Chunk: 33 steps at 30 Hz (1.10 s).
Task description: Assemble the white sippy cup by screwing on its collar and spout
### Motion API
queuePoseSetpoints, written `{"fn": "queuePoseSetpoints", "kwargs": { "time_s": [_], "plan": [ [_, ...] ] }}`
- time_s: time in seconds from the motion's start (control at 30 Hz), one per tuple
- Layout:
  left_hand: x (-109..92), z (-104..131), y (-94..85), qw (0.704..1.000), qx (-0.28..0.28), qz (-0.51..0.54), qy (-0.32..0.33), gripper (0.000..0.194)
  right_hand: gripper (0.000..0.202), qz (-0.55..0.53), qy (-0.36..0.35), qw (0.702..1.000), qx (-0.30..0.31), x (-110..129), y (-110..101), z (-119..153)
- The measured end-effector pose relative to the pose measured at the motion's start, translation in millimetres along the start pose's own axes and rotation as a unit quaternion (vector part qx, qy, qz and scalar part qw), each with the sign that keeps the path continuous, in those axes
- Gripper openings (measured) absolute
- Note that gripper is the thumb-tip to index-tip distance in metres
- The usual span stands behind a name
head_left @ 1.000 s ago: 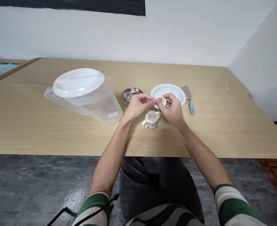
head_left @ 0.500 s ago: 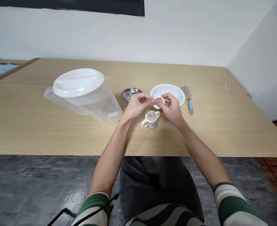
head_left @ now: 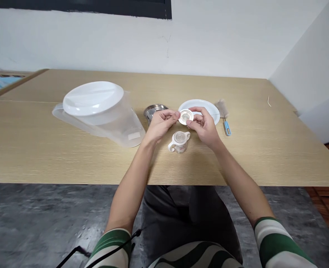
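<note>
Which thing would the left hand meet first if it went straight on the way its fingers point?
The small white disc, just at the fingertips of the left hand. Beyond it, that line seems to run on to the right hand, though one view leaves depth unclear.

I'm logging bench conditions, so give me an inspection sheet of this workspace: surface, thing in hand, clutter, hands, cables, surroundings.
Surface: pale wood-look table.
Thing in hand: white disc, held up off the table.
Clutter: cup with two handles, nearer the person than the disc; lidded jug; metal bowl, partly hidden; white dish; blue-handled tool.
Left hand: fingertips at the disc's rim, grip unclear.
Right hand: holds the disc between thumb and fingers.
Cables: black cord by the left sleeve; type unclear.
Surroundings: white wall, grey floor.
</note>
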<state>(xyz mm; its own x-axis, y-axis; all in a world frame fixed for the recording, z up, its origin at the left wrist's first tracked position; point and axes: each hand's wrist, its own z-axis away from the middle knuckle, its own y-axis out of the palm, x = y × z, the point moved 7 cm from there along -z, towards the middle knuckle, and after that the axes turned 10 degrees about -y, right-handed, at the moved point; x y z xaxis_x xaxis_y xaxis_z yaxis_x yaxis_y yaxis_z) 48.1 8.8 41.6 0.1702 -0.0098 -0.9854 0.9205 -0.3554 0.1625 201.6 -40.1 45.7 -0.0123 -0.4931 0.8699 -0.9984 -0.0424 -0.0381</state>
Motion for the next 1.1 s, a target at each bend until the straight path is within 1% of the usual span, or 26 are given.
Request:
{"fn": "queuePoseSetpoints", "kwargs": {
  "time_s": [0.1,0.27,0.33,0.4,0.47,0.5,0.57,0.63,0.7,0.83,0.93,1.03,1.1],
  "plan": [
    [3,-1,-2.0,1.000,-0.005,0.010,-0.014,0.044,0.045,0.020,-0.020,1.000,0.009,3,2,1],
    [1,0,-2.6,1.000,-0.010,0.016,-0.013,0.043,0.043,0.034,-0.036,0.999,0.009,5,3,2],
    [2,0,-3.7,1.000,-0.012,0.021,-0.012,0.043,0.040,0.040,-0.033,0.999,-0.016,5,-1,2],
    [2,-1,-5.1,0.999,-0.012,0.028,-0.010,0.042,0.036,0.034,-0.027,0.997,-0.056,5,-9,0],
    [2,-1,-5.5,0.999,-0.007,0.033,-0.004,0.040,0.037,0.008,-0.013,0.996,-0.084,1,-14,-2],
    [2,-1,-5.1,0.999,-0.002,0.033,0.001,0.039,0.040,-0.010,0.000,0.996,-0.088,-1,-15,-3],
    [-2,1,-3.1,0.999,0.007,0.031,0.022,0.037,0.047,-0.050,0.040,0.995,-0.074,-7,-13,-4],
    [-7,4,0.9,0.998,0.020,0.021,0.048,0.038,0.054,-0.090,0.084,0.991,-0.045,-10,-7,-4],
    [-13,7,6.2,0.997,0.036,0.004,0.070,0.039,0.057,-0.124,0.106,0.986,-0.021,-9,-1,-4],
    [-22,13,12.5,0.993,0.053,-0.029,0.101,0.039,0.057,-0.148,0.094,0.984,-0.022,-2,1,-2],
    [-25,14,9.0,0.992,0.048,-0.055,0.106,0.041,0.058,-0.120,0.074,0.990,-0.023,-1,-1,-1],
    [-28,15,-1.0,0.993,0.055,-0.059,0.091,0.056,0.059,-0.063,0.043,0.997,-0.011,2,0,0],
    [-31,18,-7.2,0.992,0.079,-0.072,0.070,0.067,0.056,-0.030,0.019,0.999,0.001,5,1,-1]
  ]
}}
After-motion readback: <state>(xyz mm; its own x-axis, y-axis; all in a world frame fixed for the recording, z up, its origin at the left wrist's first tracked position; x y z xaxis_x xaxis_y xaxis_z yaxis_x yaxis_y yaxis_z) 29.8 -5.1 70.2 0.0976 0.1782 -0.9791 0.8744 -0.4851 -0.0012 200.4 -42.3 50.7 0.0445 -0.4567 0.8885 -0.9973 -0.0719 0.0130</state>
